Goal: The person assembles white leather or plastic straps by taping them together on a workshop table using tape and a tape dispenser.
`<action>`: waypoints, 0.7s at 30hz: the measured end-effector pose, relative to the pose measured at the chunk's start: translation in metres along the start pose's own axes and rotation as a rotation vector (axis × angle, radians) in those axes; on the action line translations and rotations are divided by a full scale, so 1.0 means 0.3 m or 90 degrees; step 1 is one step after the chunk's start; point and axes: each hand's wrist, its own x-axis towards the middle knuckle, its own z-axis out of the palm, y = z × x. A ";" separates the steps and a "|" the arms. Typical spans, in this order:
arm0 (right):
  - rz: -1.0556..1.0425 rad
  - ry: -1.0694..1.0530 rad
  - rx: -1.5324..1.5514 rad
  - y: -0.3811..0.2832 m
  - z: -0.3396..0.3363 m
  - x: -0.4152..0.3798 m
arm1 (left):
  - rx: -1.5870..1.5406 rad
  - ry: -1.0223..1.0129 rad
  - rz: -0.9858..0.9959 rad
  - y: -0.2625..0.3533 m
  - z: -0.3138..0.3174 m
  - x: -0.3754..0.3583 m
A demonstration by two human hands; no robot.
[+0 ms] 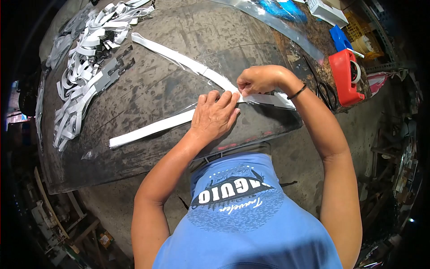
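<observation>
My left hand [216,112] lies flat on a long white strip [152,131], its fingers stretched out and pressing the strip against the dark table. Beside it, my right hand [260,80] is closed in a pinch at the place where a second white strip [179,58] slants in from the upper left. Its fingertips nearly touch my left fingers, and the exact spot they grip is partly hidden. To the right, under my right wrist, a further white length [273,99] reaches the table edge. Thin clear film shows along the strips.
A heap of white and grey strips [85,67] covers the table's left side. At right stand a red tape dispenser [345,76], black scissors [328,95], a blue object [340,38] and a yellow basket [363,38]. Clear plastic sheeting [277,29] lies at the back.
</observation>
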 end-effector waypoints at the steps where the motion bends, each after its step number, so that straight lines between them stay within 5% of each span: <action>1: -0.003 0.004 -0.007 0.005 0.002 0.005 | 0.000 -0.001 0.000 -0.001 0.001 0.002; 21: -0.039 0.190 -0.132 -0.033 0.063 -0.010 | -0.006 0.006 0.001 0.001 -0.002 0.002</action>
